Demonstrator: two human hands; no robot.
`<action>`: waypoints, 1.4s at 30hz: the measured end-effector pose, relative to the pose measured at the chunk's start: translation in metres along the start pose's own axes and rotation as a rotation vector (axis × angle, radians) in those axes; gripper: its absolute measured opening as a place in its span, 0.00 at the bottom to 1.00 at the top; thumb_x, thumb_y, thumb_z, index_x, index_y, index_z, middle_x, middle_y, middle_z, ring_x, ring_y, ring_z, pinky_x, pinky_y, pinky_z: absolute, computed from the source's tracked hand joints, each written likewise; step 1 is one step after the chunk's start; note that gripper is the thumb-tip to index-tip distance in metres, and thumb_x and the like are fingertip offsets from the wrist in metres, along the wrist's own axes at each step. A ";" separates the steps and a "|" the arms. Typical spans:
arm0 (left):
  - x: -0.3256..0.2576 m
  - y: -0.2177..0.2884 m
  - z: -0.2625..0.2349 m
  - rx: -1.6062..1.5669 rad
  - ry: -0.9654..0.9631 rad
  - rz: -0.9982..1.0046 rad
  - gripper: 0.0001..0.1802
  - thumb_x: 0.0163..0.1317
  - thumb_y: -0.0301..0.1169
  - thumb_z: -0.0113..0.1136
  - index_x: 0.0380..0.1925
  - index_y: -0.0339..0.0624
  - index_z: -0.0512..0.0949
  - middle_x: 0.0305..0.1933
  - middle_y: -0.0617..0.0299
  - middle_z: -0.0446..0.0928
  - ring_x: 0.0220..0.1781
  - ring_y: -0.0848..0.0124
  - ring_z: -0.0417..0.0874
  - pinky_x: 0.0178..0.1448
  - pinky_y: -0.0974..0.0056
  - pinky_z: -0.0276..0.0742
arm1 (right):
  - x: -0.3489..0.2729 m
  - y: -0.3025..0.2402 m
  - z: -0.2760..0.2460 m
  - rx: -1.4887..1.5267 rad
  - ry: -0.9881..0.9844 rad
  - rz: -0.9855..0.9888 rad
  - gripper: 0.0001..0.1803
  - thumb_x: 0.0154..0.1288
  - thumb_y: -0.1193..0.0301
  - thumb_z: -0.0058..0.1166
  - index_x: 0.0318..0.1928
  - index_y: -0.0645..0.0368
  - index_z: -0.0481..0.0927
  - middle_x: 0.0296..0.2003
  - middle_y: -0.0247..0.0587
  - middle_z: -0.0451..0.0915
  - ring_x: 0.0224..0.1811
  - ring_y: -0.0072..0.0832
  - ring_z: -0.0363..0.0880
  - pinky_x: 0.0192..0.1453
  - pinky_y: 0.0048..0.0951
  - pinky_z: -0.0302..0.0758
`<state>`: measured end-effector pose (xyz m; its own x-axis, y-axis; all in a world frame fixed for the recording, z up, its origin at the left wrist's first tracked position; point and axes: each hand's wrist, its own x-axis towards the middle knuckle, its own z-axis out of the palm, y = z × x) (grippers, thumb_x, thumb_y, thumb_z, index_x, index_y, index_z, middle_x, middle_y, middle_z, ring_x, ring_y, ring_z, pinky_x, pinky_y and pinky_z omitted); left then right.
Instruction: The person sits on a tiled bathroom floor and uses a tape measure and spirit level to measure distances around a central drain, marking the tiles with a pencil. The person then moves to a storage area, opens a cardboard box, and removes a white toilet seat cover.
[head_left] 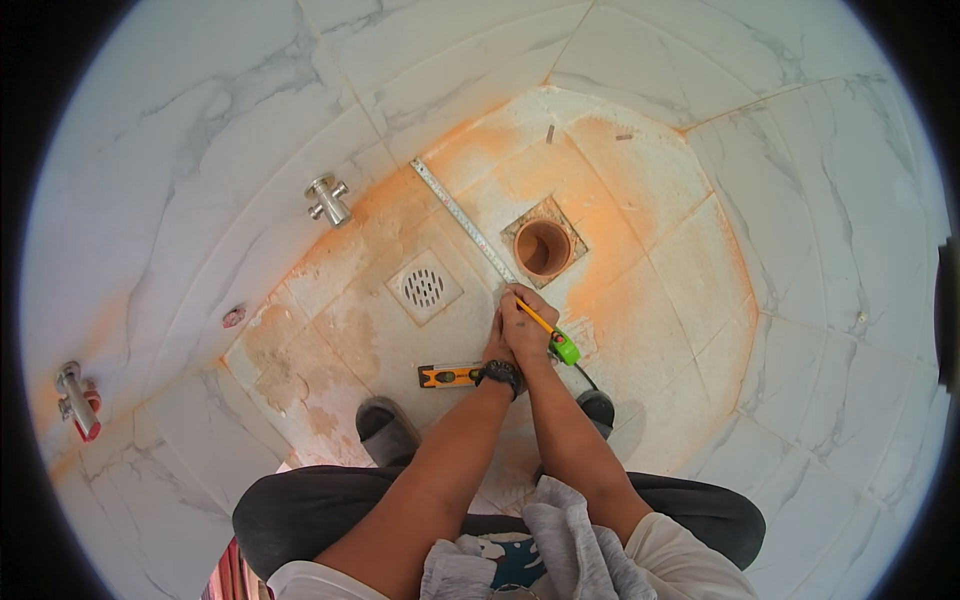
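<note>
A tape measure's pale blade stretches across the tiled floor from the left wall's foot to my hands. My right hand is closed on the tape measure, fingertips at the blade's near part. A narrow yellow strip crosses over this hand to the green case, from which a black cord hangs. My left hand, a dark watch on its wrist, presses against the right one. Its fingers look closed but are mostly covered. By the left wrist lies an orange spirit level, partly hidden by the arm.
A round open drain pipe sits beyond my hands. Left of them is a slotted floor drain. Metal valves stick out from the left wall. Two small brown pieces lie near the far wall. My slippered feet stand near.
</note>
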<state>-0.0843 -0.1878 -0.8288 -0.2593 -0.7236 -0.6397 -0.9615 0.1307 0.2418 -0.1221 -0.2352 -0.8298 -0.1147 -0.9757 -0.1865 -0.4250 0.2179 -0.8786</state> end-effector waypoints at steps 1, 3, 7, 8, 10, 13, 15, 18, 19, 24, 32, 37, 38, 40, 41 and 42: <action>-0.001 0.000 -0.002 -0.007 0.007 -0.006 0.52 0.68 0.69 0.38 0.81 0.48 0.43 0.86 0.55 0.40 0.87 0.54 0.34 0.86 0.46 0.24 | 0.000 -0.002 -0.001 0.008 0.007 0.011 0.13 0.66 0.69 0.60 0.44 0.65 0.88 0.33 0.47 0.88 0.35 0.28 0.86 0.44 0.28 0.81; -0.004 0.001 -0.005 0.029 0.016 -0.002 0.52 0.68 0.69 0.37 0.81 0.48 0.43 0.86 0.55 0.40 0.87 0.54 0.34 0.86 0.46 0.24 | -0.001 -0.005 -0.002 0.069 0.022 0.083 0.13 0.64 0.69 0.59 0.44 0.65 0.87 0.33 0.50 0.88 0.35 0.30 0.87 0.44 0.29 0.81; -0.004 0.002 -0.009 -0.042 -0.058 -0.046 0.53 0.68 0.70 0.37 0.81 0.48 0.43 0.86 0.55 0.40 0.87 0.53 0.33 0.85 0.45 0.23 | -0.001 -0.010 -0.002 0.006 0.010 0.032 0.13 0.64 0.70 0.59 0.44 0.66 0.87 0.31 0.46 0.87 0.33 0.27 0.86 0.42 0.28 0.80; -0.003 0.002 -0.007 -0.008 -0.091 -0.022 0.53 0.68 0.70 0.37 0.81 0.48 0.43 0.86 0.54 0.40 0.87 0.53 0.33 0.85 0.44 0.23 | -0.001 -0.010 -0.002 0.028 0.023 0.056 0.13 0.64 0.70 0.59 0.44 0.66 0.87 0.31 0.45 0.87 0.32 0.27 0.85 0.41 0.27 0.80; 0.001 0.000 -0.002 0.026 -0.063 0.024 0.53 0.67 0.70 0.36 0.81 0.48 0.43 0.86 0.54 0.39 0.87 0.52 0.32 0.85 0.43 0.22 | -0.001 -0.009 -0.002 0.042 0.026 0.051 0.13 0.64 0.70 0.59 0.44 0.66 0.87 0.31 0.44 0.87 0.32 0.27 0.85 0.41 0.27 0.80; 0.006 0.002 0.007 0.043 -0.028 0.026 0.53 0.67 0.70 0.36 0.81 0.47 0.43 0.86 0.53 0.39 0.87 0.51 0.32 0.85 0.42 0.21 | -0.001 -0.004 -0.002 0.055 0.004 0.031 0.13 0.64 0.70 0.59 0.43 0.66 0.87 0.31 0.45 0.87 0.32 0.27 0.85 0.41 0.27 0.80; 0.005 0.003 0.008 0.093 -0.024 -0.024 0.53 0.68 0.70 0.36 0.81 0.47 0.43 0.86 0.54 0.39 0.87 0.51 0.32 0.85 0.42 0.20 | 0.000 -0.001 -0.001 0.129 -0.004 0.109 0.12 0.63 0.70 0.59 0.42 0.66 0.87 0.31 0.46 0.87 0.33 0.28 0.86 0.42 0.27 0.80; 0.000 0.003 -0.001 0.002 -0.014 -0.031 0.52 0.68 0.69 0.36 0.81 0.48 0.43 0.86 0.55 0.40 0.87 0.51 0.33 0.85 0.43 0.21 | 0.002 0.002 0.000 -0.019 0.025 -0.016 0.12 0.63 0.70 0.59 0.42 0.66 0.87 0.32 0.47 0.88 0.33 0.29 0.87 0.42 0.28 0.81; -0.003 0.003 -0.006 -0.023 -0.007 -0.036 0.52 0.68 0.69 0.36 0.81 0.48 0.44 0.86 0.55 0.40 0.87 0.52 0.33 0.85 0.43 0.21 | 0.002 0.002 0.000 -0.018 0.023 -0.040 0.12 0.63 0.70 0.59 0.42 0.65 0.87 0.32 0.47 0.88 0.34 0.30 0.87 0.43 0.28 0.81; -0.011 0.003 -0.018 -0.069 -0.031 -0.020 0.50 0.68 0.68 0.37 0.81 0.49 0.45 0.86 0.55 0.43 0.87 0.52 0.36 0.85 0.43 0.24 | 0.001 -0.001 -0.002 0.044 0.021 0.028 0.11 0.62 0.70 0.60 0.41 0.64 0.87 0.33 0.50 0.88 0.35 0.34 0.88 0.44 0.30 0.82; 0.010 -0.001 0.008 -0.045 0.031 0.009 0.48 0.71 0.64 0.38 0.81 0.48 0.45 0.86 0.54 0.42 0.87 0.51 0.37 0.85 0.42 0.24 | 0.002 0.002 -0.001 -0.015 0.002 -0.073 0.12 0.63 0.69 0.60 0.41 0.65 0.87 0.33 0.52 0.87 0.35 0.37 0.88 0.44 0.33 0.82; -0.006 0.001 -0.008 -0.109 0.080 -0.028 0.49 0.69 0.65 0.41 0.80 0.46 0.47 0.85 0.53 0.45 0.86 0.51 0.39 0.85 0.42 0.26 | 0.001 0.005 0.000 0.037 0.001 0.014 0.13 0.63 0.68 0.59 0.42 0.66 0.87 0.33 0.51 0.88 0.35 0.37 0.88 0.45 0.34 0.82; -0.008 0.002 -0.011 -0.147 0.088 -0.044 0.49 0.69 0.64 0.42 0.80 0.46 0.47 0.85 0.52 0.46 0.86 0.51 0.39 0.85 0.43 0.26 | 0.001 0.005 -0.001 0.036 0.012 -0.021 0.13 0.63 0.68 0.59 0.42 0.66 0.87 0.33 0.51 0.88 0.35 0.37 0.88 0.45 0.33 0.82; -0.008 0.003 -0.014 -0.106 0.015 -0.028 0.47 0.70 0.61 0.43 0.80 0.46 0.48 0.85 0.52 0.47 0.86 0.51 0.40 0.85 0.43 0.27 | 0.001 0.005 -0.001 0.066 0.011 -0.015 0.13 0.63 0.69 0.60 0.42 0.66 0.87 0.33 0.51 0.88 0.35 0.36 0.88 0.45 0.33 0.82; -0.006 0.004 -0.013 -0.044 0.041 -0.027 0.46 0.71 0.60 0.44 0.80 0.45 0.49 0.84 0.52 0.47 0.86 0.50 0.41 0.85 0.43 0.28 | 0.001 0.005 -0.001 0.016 0.010 -0.013 0.13 0.63 0.69 0.60 0.41 0.66 0.87 0.33 0.51 0.88 0.35 0.35 0.88 0.44 0.32 0.82; -0.003 0.004 -0.010 -0.037 0.010 -0.004 0.46 0.70 0.60 0.44 0.80 0.45 0.48 0.84 0.52 0.47 0.86 0.51 0.41 0.85 0.44 0.28 | 0.001 0.006 -0.001 -0.011 0.011 -0.013 0.12 0.63 0.69 0.60 0.41 0.66 0.87 0.33 0.52 0.88 0.35 0.35 0.88 0.44 0.32 0.82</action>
<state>-0.0860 -0.1922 -0.8183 -0.2540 -0.7305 -0.6339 -0.9585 0.1026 0.2659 -0.1256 -0.2348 -0.8346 -0.1186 -0.9783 -0.1700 -0.4363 0.2052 -0.8761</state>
